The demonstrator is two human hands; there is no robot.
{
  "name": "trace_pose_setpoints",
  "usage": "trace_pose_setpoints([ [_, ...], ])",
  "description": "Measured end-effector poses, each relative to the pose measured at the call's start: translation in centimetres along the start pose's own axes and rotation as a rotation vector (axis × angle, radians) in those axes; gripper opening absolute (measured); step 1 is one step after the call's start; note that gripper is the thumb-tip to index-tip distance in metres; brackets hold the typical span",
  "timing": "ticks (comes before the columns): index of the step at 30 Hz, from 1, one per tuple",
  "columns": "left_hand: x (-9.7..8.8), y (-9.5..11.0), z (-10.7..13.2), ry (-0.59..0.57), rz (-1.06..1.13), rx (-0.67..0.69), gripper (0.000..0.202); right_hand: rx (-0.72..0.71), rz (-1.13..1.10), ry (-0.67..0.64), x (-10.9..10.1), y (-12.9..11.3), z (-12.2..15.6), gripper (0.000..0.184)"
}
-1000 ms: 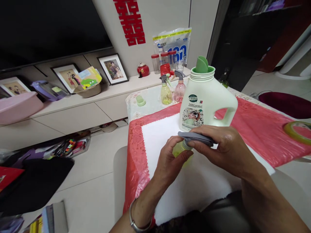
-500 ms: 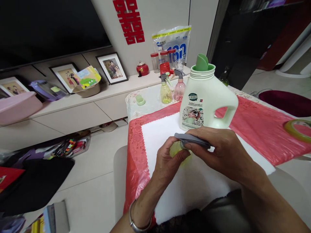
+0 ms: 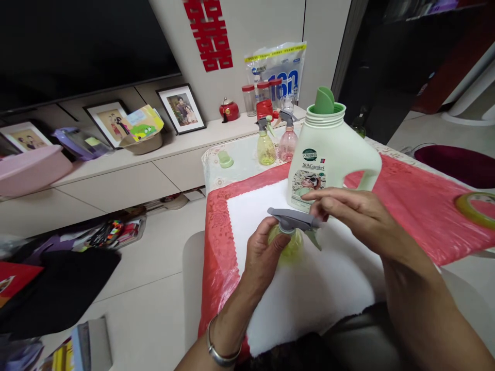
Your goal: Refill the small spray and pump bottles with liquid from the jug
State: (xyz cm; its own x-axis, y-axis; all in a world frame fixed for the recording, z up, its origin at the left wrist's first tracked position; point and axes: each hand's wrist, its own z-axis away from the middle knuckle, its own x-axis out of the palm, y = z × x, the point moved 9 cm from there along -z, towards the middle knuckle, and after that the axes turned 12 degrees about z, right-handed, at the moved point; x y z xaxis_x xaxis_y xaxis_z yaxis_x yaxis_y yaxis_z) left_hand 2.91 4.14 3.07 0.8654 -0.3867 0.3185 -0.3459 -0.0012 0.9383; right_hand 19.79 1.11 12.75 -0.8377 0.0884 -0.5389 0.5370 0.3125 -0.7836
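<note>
My left hand [image 3: 266, 252] is closed round the neck of a yellow transparent spray bottle [image 3: 292, 250], which stands over the white cloth. On top of the bottle sits a grey trigger spray head [image 3: 292, 218] with a pale green trigger [image 3: 314, 239]. Off the nozzle end, my right hand [image 3: 351, 214] has its index finger stretched out and the others loosely bent; nothing shows in its grasp, and its thumb is partly hidden. Just behind the hands stands a large pale green detergent jug [image 3: 336, 149], uncapped, with a green spout in its mouth.
Another yellow spray bottle [image 3: 266, 149] and a pink one [image 3: 287, 144] stand beyond the jug's left side. A green cap [image 3: 225, 159] lies on the lace tablecloth. Red plastic [image 3: 218, 257] lies under the white cloth [image 3: 255, 201]. A tape roll [image 3: 474, 208] is at right.
My right hand has let go of the spray head and moved slightly up and right. The spray head has turned, and its trigger now shows. My left hand keeps its hold.
</note>
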Motion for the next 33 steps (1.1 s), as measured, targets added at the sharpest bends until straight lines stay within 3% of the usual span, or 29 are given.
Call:
trace_pose_setpoints([
  [2,0.1,0.0,0.1,-0.003,0.001,-0.004,0.038,0.033,-0.027,-0.098,1.3,1.1,-0.5,0.031],
  [5,0.4,0.3,0.2,-0.010,-0.009,-0.004,0.035,-0.038,-0.033,-0.216,3.2,0.8,-1.0,0.029],
  [8,0.8,0.8,0.3,-0.033,-0.037,0.024,0.033,-0.118,-0.007,-0.237,4.2,0.2,-1.3,0.028],
  [12,1.0,1.3,0.3,-0.056,-0.066,0.072,0.030,-0.113,-0.055,-0.269,5.1,0.3,-1.3,0.025],
  [19,0.8,0.7,0.5,-0.016,0.101,0.066,0.037,-0.009,-0.153,-0.263,5.4,1.2,-1.6,0.028],
  [25,0.9,0.9,0.7,0.043,0.135,0.107,0.030,0.092,-0.235,-0.309,6.4,2.1,-1.1,0.036],
  [29,0.7,1.2,0.9,0.075,0.116,0.160,0.028,0.083,-0.267,-0.361,6.5,2.3,-1.0,0.044],
  [33,0.5,1.1,0.9,0.090,0.091,0.178,0.029,0.000,-0.234,-0.338,5.8,1.8,-1.4,0.038],
])
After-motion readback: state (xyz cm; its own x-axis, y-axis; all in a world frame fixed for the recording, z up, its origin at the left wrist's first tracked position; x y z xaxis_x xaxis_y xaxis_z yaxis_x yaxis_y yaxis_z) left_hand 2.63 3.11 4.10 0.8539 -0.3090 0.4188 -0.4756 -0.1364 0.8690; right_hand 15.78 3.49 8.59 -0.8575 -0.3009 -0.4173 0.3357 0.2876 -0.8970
